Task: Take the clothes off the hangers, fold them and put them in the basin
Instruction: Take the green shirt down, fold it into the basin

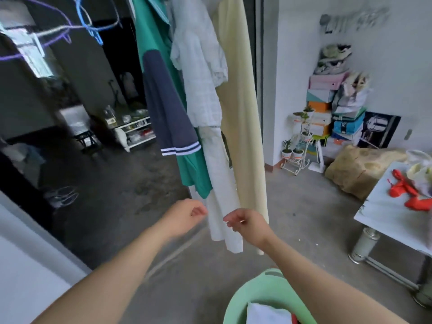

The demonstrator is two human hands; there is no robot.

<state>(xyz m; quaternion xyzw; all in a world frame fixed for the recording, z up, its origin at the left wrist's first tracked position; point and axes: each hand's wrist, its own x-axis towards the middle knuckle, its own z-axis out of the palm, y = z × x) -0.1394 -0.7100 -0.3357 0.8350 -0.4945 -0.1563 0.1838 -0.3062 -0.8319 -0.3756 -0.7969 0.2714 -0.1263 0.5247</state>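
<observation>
Both hands reach to the low hem of hung clothes, above the basin.
Left hand (pixel 187 215) has fingers loosely curled, tips right at the edge of the long white garment (pixel 218 183); blurry, can't tell if it pinches cloth. Right hand (pixel 246 224) is curled in front of the same hem; can't tell its grip either. Clothes hang in a row: green-and-navy top (pixel 163 101) on the left, white checked top (pixel 201 66) over the long white piece, cream garment (pixel 243 113) on the right. Bare hangers (pixel 88 26) hang upper left. Green basin (pixel 257 291) sits on the floor under the right forearm, with folded white cloth (pixel 268 314) in it. Table (pixel 385 206) on the right holds a red item (pixel 411 192).
</observation>
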